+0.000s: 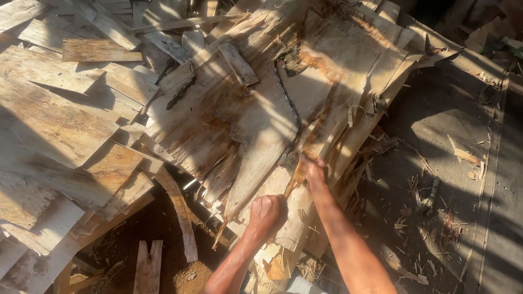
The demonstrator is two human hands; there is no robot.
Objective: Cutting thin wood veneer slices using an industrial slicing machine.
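Mid-pull on the big torn veneer sheet (256, 125) topping the scrap pile: your left hand (267, 213) fists its near frayed edge, right hand (315, 171) pinches beside; next needs steady, even lift.

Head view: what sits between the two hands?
Head view: a torn strip of thin wood sheet spans between left hand and right hand; both grip it.
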